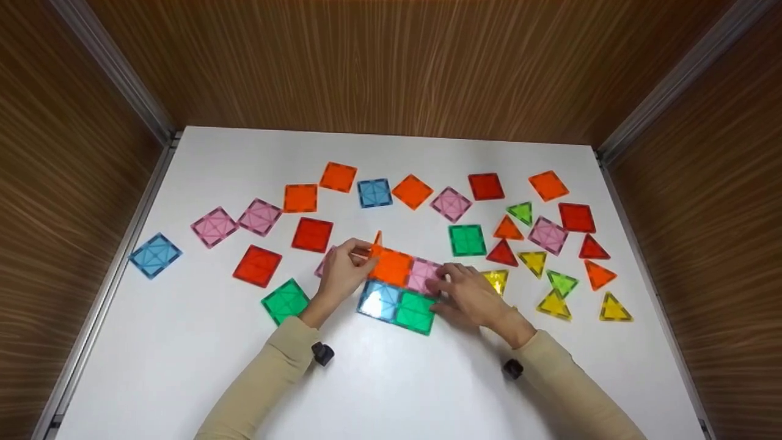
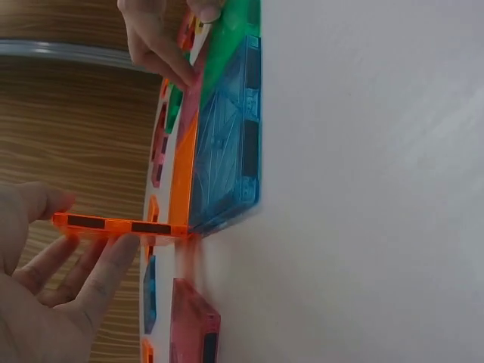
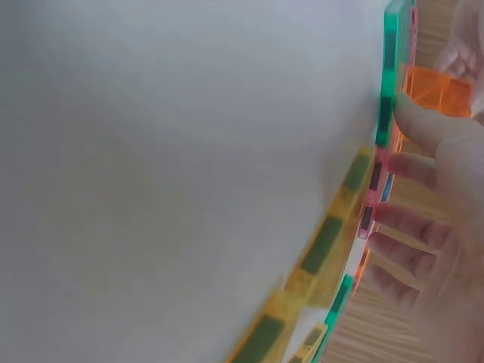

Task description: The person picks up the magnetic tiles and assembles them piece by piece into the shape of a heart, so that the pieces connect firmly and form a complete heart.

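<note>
Four translucent magnetic tiles lie edge to edge as a flat block: orange (image 1: pixel 391 267), pink (image 1: pixel 420 274), blue (image 1: pixel 379 300) and green (image 1: pixel 415 310). At the orange tile's left edge another orange tile (image 2: pixel 113 225) stands upright, its lower edge against the block. My left hand (image 1: pixel 347 269) pinches that standing tile between thumb and fingers. On the block's right side, my right hand (image 1: pixel 473 294) rests its fingers on the pink tile, the thumb at the green tile's edge (image 3: pixel 389 83). A pink square is partly hidden behind my left hand.
Loose square tiles, such as a red one (image 1: pixel 313 234) and a green one (image 1: pixel 286 302), lie left of and behind the block. Several triangles, including a yellow one (image 1: pixel 614 308), lie to the right. Wood-grain panels (image 1: pixel 391 67) enclose the white table (image 1: pixel 391 391).
</note>
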Demonstrator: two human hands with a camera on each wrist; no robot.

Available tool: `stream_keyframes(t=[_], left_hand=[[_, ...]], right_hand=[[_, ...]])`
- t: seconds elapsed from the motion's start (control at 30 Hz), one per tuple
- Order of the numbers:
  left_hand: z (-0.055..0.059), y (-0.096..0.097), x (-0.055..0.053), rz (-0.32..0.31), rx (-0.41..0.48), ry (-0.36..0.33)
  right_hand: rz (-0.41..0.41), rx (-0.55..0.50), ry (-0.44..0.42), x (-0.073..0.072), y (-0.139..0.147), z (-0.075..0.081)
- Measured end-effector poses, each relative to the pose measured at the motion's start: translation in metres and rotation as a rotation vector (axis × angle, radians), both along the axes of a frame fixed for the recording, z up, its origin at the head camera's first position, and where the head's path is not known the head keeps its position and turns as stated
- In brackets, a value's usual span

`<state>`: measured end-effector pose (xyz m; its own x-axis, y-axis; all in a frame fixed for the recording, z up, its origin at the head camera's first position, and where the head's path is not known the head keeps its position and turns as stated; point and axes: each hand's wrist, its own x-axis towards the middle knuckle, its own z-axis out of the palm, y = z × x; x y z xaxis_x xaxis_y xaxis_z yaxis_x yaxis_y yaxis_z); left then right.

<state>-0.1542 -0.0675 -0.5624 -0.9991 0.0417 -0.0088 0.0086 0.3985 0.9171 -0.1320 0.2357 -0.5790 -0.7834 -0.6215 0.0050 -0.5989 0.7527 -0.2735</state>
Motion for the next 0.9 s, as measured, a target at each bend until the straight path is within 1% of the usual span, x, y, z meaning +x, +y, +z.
stream_keyframes(t=[0.1,0.13,0.3,0.43,0.57,0.77,0.9], left_hand=[[0.002,-0.001,-0.005,-0.006,-0.069,0.030],[0.003,-0.001,-0.006,-0.008,-0.086,0.029],[0.005,0.000,-0.013,-0.022,-0.136,0.021],[0.006,0.003,-0.018,-0.057,-0.173,0.027],[0.007,0.006,-0.023,-0.103,-0.196,0.033],[0.007,0.009,-0.032,-0.202,-0.180,0.099],[0.007,0.010,-0.035,-0.258,-0.171,0.128]], right_hand=[[0.017,0.004,0.063,0.009,-0.001,-0.002],[0.020,0.001,0.080,0.012,-0.002,-0.002],[0.019,-0.014,0.147,0.024,-0.008,-0.005],[-0.001,-0.010,0.191,0.035,-0.015,-0.006],[-0.023,0.008,0.221,0.045,-0.025,-0.005],[-0.025,0.022,0.237,0.059,-0.041,-0.006],[-0.019,0.015,0.276,0.064,-0.051,-0.007]])
